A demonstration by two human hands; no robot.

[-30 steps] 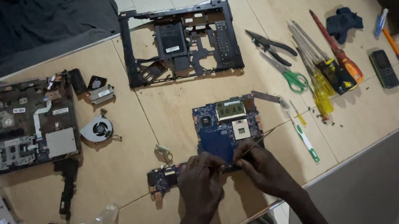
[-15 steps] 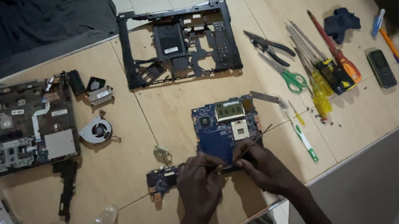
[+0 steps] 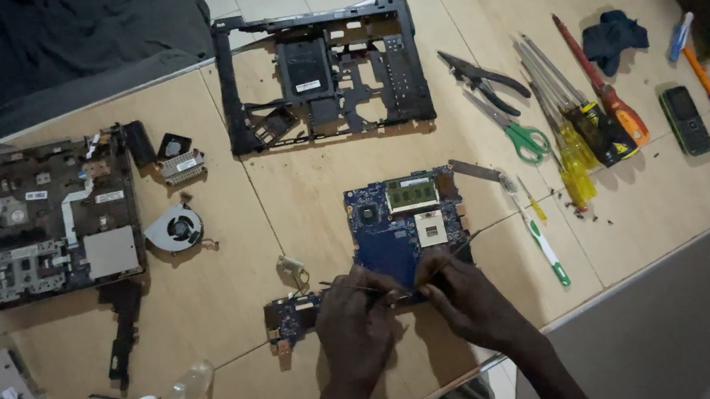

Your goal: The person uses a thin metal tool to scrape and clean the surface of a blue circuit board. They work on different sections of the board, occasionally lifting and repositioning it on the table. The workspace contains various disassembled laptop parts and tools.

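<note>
Near the front edge of the tabletop (image 3: 644, 228), the left hand (image 3: 357, 323) pinches a thin tool (image 3: 348, 286), and the right hand (image 3: 466, 296) presses closed fingers on the near edge of the blue circuit board (image 3: 402, 224). A small board (image 3: 292, 315) lies just left. Beyond sit a fan (image 3: 176, 228), black laptop frame (image 3: 326, 72), scissors (image 3: 510, 130) and screwdrivers (image 3: 579, 128).

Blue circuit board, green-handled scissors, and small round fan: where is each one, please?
Blue circuit board (image 3: 394, 232), head view, its middle.
Green-handled scissors (image 3: 527, 143), head view, handle.
Round fan (image 3: 176, 228), head view, hub.
</note>
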